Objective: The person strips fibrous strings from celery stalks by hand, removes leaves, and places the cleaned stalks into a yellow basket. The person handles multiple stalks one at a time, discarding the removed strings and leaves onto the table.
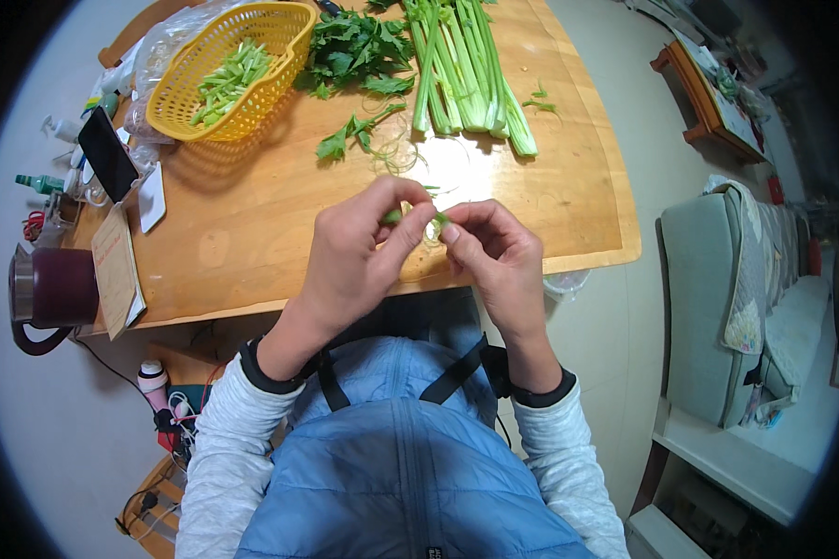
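Observation:
Close together over the table's near edge, my left hand (359, 238) and my right hand (496, 244) pinch a short piece of green celery (440, 219) between thumbs and fingers. Most of that piece is hidden by my fingertips. Beyond them lies a bundle of long celery stalks (466, 79). To its left is a heap of celery leaves (359, 47), with a loose leafy sprig (354, 133) nearer me. Thin peeled strings (396, 158) are scattered beside the sprig. A yellow plastic basket (289, 70) at the far left holds cut celery pieces (236, 82).
At the left stand a dark tablet or phone (107, 154), a notebook (115, 265) and a dark red jug (65, 287) by the edge. Celery scraps (541, 101) lie right of the stalks. A lined bin (566, 282) sits below the table's right edge; a sofa (704, 307) stands further right.

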### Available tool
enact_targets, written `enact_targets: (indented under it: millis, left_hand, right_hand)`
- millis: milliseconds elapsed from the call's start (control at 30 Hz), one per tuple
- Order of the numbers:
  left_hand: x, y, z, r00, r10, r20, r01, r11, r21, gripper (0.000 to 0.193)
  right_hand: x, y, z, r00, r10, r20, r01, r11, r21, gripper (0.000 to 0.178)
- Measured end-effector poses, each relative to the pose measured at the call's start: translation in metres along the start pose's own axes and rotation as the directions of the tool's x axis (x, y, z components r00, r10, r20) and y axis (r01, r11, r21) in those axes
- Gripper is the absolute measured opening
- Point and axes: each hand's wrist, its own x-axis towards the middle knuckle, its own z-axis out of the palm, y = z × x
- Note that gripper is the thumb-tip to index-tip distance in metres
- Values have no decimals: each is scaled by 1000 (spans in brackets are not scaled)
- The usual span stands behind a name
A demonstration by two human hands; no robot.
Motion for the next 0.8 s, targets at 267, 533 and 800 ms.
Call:
enact_targets:
  millis: [267,533,800]
  left_hand:
    - [-1,-10,2,960,-224,166,277,824,-493,15]
    - [6,-10,-13,970,-9,242,11,1000,-8,23]
    - [17,-23,-33,749,-137,648,313,936,-163,27]
  right_hand:
    - [-5,-7,-2,986,95,135,-100,994,32,13]
    - [0,-12,-8,979,22,203,19,980,-197,13]
    - [-1,-19,-16,992,11,124,19,971,-239,11]
